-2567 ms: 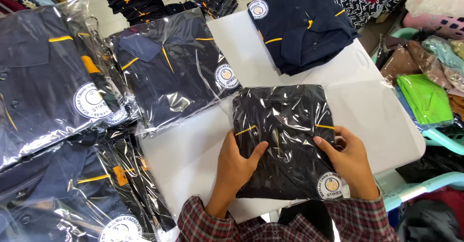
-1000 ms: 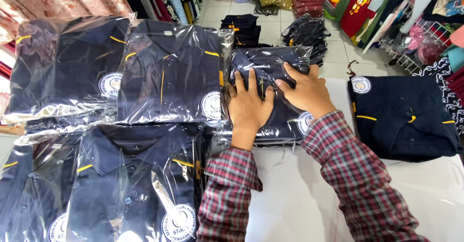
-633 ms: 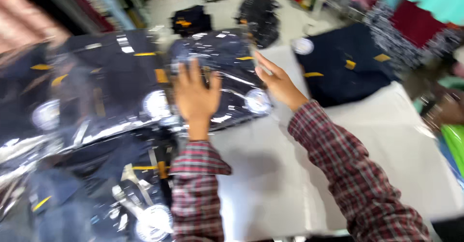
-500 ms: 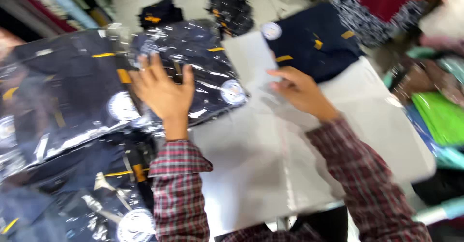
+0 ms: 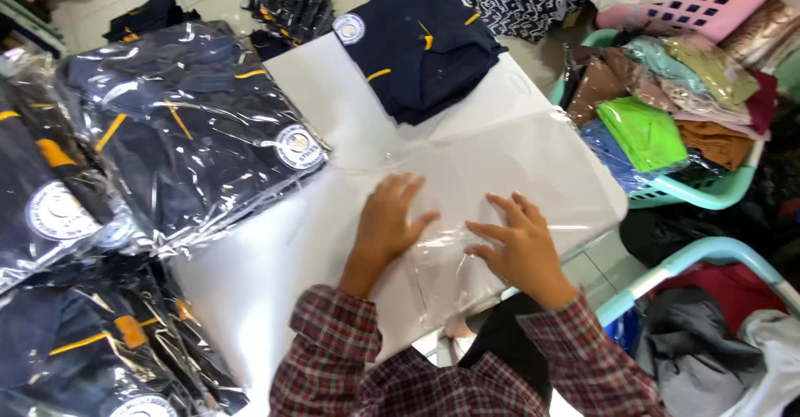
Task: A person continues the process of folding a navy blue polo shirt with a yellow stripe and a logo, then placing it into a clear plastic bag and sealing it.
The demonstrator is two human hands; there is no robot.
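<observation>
Both hands flat, fingers spread, gripping nothing: left hand (image 5: 390, 221) and right hand (image 5: 517, 246) press clear plastic bag (image 5: 500, 175); unbagged folded navy shirt (image 5: 421, 42) lies beyond, nearer right hand.

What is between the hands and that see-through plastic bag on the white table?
Nothing visible. The left hand and the right hand both lie flat on the clear plastic bag, fingers spread, with no other thing under them. The folded navy shirt sits farther back on the white table, apart from both hands.
</observation>
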